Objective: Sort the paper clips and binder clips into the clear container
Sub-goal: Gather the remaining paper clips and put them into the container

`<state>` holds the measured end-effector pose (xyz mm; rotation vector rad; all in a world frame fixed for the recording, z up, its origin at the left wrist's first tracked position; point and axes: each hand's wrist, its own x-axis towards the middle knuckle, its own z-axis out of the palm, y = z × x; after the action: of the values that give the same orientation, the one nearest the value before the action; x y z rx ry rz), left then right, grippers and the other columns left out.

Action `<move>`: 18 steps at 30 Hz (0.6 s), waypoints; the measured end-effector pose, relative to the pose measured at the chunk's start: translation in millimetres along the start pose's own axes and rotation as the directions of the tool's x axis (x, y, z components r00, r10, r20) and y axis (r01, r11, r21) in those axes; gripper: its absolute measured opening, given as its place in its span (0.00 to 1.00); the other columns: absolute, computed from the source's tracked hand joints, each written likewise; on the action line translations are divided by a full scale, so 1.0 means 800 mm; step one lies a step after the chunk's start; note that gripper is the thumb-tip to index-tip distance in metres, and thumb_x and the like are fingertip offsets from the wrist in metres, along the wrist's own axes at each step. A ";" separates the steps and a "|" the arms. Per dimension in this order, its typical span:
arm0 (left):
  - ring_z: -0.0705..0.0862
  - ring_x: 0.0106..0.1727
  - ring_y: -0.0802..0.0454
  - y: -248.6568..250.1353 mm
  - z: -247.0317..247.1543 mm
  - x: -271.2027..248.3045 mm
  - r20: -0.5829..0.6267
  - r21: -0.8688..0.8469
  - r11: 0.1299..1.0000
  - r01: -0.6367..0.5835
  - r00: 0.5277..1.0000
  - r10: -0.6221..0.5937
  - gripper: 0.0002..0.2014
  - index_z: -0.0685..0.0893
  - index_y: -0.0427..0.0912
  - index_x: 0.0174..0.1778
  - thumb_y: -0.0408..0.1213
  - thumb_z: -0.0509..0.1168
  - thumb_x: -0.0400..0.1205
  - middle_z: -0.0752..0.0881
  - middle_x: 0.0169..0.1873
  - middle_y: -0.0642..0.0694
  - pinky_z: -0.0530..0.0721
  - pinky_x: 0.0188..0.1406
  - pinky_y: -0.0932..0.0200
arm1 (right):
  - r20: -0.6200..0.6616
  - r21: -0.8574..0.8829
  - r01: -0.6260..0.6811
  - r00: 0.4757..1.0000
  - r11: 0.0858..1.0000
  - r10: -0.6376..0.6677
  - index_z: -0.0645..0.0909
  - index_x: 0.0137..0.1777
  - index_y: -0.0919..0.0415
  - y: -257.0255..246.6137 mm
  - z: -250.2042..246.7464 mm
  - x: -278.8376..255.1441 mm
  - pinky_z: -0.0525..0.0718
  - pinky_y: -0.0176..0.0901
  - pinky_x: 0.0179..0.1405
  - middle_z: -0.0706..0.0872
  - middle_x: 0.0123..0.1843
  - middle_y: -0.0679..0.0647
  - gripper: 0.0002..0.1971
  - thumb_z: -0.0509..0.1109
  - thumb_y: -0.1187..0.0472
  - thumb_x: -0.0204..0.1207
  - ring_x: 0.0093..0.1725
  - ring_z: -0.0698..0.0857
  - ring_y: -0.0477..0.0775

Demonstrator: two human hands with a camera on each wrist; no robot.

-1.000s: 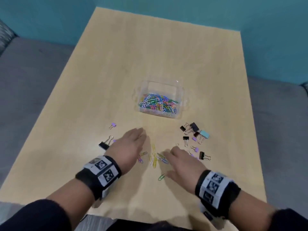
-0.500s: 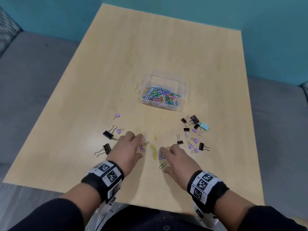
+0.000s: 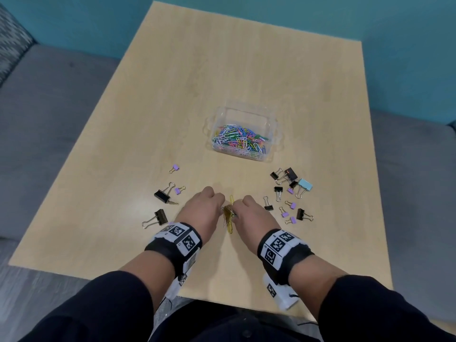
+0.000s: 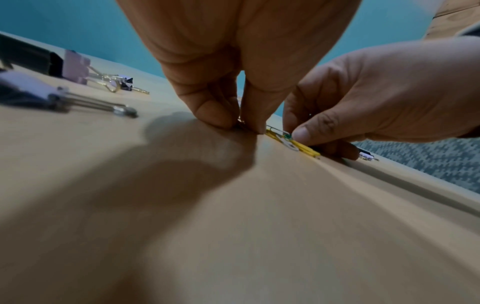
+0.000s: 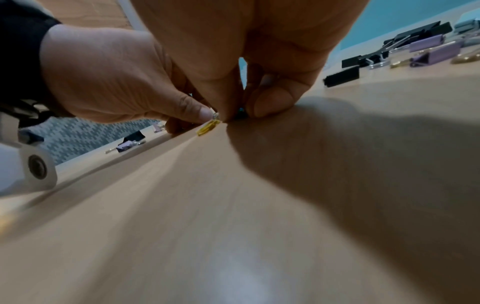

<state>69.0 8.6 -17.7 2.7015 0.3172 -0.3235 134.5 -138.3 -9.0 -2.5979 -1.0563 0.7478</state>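
A clear container (image 3: 273, 134) with several colourful paper clips (image 3: 240, 140) in it stands mid-table. Nearer me, a small heap of loose paper clips (image 3: 229, 218), mostly yellow, lies between my two hands. My left hand (image 3: 220, 206) pinches at the heap with thumb and fingertips (image 4: 218, 117) down on the table. From the other side my right hand (image 3: 238, 209) pinches the same heap (image 5: 207, 127), its fingertips (image 5: 270, 102) curled onto the wood. Its thumb presses the yellow clips (image 4: 303, 147) in the left wrist view.
Black and purple binder clips (image 3: 162, 194) lie left of my hands. A larger cluster of black, purple and one light-blue binder clip (image 3: 305, 185) lies to the right. The wooden table (image 3: 222, 70) is ringed by grey seating, with a teal wall behind.
Both hands have drawn together from flat and apart, sweeping the scattered paper clips into one heap. Their fingers have curled down onto it.
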 end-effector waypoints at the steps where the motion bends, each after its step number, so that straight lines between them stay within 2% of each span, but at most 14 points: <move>1: 0.74 0.37 0.44 0.000 0.000 0.001 0.003 0.004 1.000 0.006 1.000 -0.006 0.04 0.77 0.40 0.47 0.37 0.61 0.83 0.75 0.46 0.42 0.68 0.32 0.54 | -0.012 0.026 -0.012 1.000 1.000 0.012 0.73 0.57 0.58 -0.001 0.000 -0.002 0.73 0.46 0.36 0.73 0.55 0.55 0.08 0.62 0.57 0.82 0.43 0.75 0.58; 4: 0.78 0.40 0.41 0.000 -0.002 0.002 0.003 -0.014 0.999 0.034 0.999 -0.034 0.05 0.77 0.40 0.48 0.38 0.61 0.82 0.75 0.46 0.43 0.70 0.33 0.53 | -0.002 0.048 -0.032 0.999 0.998 0.032 0.72 0.60 0.55 -0.008 0.003 -0.006 0.79 0.50 0.45 0.71 0.55 0.53 0.18 0.68 0.47 0.76 0.50 0.75 0.55; 6: 0.77 0.38 0.40 0.001 -0.002 0.003 -0.003 -0.026 0.999 0.045 0.999 -0.045 0.04 0.77 0.39 0.47 0.36 0.61 0.82 0.75 0.45 0.42 0.72 0.32 0.52 | 0.004 -0.016 -0.016 1.000 1.000 0.016 0.71 0.61 0.55 -0.012 0.005 -0.004 0.80 0.51 0.46 0.71 0.56 0.54 0.16 0.68 0.51 0.77 0.52 0.75 0.57; 8: 0.75 0.35 0.41 0.002 -0.003 0.003 -0.012 -0.038 0.998 0.053 0.998 -0.054 0.03 0.77 0.39 0.45 0.34 0.61 0.81 0.74 0.44 0.42 0.73 0.30 0.51 | 0.002 -0.040 0.010 1.000 0.999 -0.010 0.71 0.60 0.57 -0.012 0.003 0.000 0.78 0.52 0.44 0.72 0.57 0.56 0.11 0.63 0.58 0.81 0.52 0.76 0.60; 12: 0.72 0.32 0.43 0.003 -0.005 0.006 -0.021 -0.057 0.992 0.109 0.994 -0.111 0.04 0.76 0.39 0.41 0.34 0.61 0.81 0.73 0.42 0.42 0.70 0.28 0.52 | 0.021 -0.021 0.023 1.000 1.000 -0.022 0.71 0.57 0.58 -0.009 -0.003 0.008 0.70 0.48 0.38 0.73 0.54 0.57 0.07 0.62 0.63 0.81 0.47 0.77 0.61; 15: 0.73 0.35 0.43 0.010 -0.013 0.012 0.024 -0.066 0.983 0.172 0.985 -0.170 0.02 0.73 0.41 0.44 0.32 0.60 0.81 0.72 0.42 0.45 0.71 0.31 0.52 | 0.029 0.037 -0.046 0.999 0.998 0.045 0.70 0.55 0.57 -0.012 -0.010 0.015 0.66 0.46 0.36 0.73 0.52 0.55 0.07 0.63 0.65 0.79 0.40 0.73 0.58; 18: 0.74 0.36 0.44 0.017 -0.023 0.018 0.070 -0.064 0.974 0.215 0.975 -0.211 0.06 0.71 0.43 0.45 0.27 0.58 0.78 0.72 0.42 0.45 0.70 0.32 0.52 | 0.054 0.086 -0.126 0.991 0.988 0.121 0.71 0.53 0.57 -0.014 -0.018 0.025 0.70 0.45 0.37 0.74 0.50 0.56 0.08 0.61 0.68 0.77 0.39 0.72 0.56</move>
<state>89.3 6.6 -0.4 2.5849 0.5910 -0.4486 148.1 -116.4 0.3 -2.5991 -0.8595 0.8698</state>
